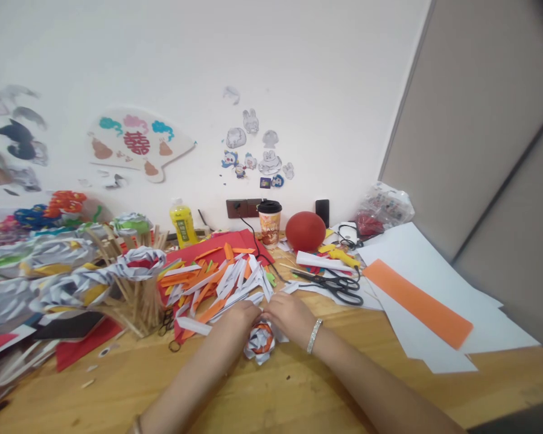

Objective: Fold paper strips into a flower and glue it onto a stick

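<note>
Both my hands meet at the middle of the wooden table (298, 392). My left hand (238, 322) and my right hand (289, 316) together grip a small folded paper flower (261, 342), white outside with orange and red folds in its centre. Its lower part shows below my fingers. A silver bracelet (314, 335) sits on my right wrist. Just beyond my fingers lies a heap of folded orange and white paper strips (217, 280).
Black scissors (339, 284) lie right of the strips, near a yellow glue gun (344, 256). White sheets and an orange strip (416, 301) cover the right side. Finished paper flowers on sticks (72, 277) crowd the left. A yellow bottle (183, 223), paper cup (269, 223) and red ball (305, 231) stand by the wall.
</note>
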`<state>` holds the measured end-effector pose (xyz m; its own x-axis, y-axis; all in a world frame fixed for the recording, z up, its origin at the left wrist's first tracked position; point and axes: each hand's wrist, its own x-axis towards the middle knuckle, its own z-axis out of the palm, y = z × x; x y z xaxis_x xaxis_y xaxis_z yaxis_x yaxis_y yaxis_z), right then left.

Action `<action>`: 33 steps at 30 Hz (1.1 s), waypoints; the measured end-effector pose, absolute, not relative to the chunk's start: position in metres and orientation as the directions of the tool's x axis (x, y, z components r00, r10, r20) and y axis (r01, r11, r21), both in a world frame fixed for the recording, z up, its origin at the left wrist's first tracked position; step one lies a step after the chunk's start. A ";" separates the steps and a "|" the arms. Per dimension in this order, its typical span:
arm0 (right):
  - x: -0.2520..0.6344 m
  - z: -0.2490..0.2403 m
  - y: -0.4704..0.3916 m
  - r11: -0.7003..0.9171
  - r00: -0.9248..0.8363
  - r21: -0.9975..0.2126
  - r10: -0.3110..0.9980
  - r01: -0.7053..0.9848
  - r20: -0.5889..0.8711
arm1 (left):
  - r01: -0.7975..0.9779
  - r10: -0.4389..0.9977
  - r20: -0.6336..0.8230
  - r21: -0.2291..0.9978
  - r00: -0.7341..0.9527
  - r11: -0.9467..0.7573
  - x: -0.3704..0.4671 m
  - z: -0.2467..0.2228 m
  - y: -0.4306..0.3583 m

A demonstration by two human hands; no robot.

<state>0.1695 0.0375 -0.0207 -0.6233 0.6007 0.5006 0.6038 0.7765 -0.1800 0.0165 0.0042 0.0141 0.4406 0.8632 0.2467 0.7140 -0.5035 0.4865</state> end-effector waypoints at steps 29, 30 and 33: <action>0.202 -0.018 0.038 0.719 -0.671 -0.459 0.678 0.522 0.300 | 0.580 0.849 0.151 0.669 0.506 -0.464 -0.004 -0.018 0.009; 0.200 -0.019 0.037 0.715 -0.674 -0.463 0.681 0.524 0.288 | 0.581 0.842 0.172 0.652 0.512 -0.487 -0.004 -0.021 0.010; 0.191 -0.025 0.034 0.676 -0.623 -0.476 0.725 0.563 0.293 | 0.580 0.826 0.244 0.612 0.508 -0.537 -0.001 -0.025 0.014</action>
<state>0.1914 0.0340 -0.0247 -0.6229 0.7253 0.2931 0.5627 0.6757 -0.4762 -0.0012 0.0139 -0.0255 0.5076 0.8262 0.2443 0.5803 -0.5374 0.6118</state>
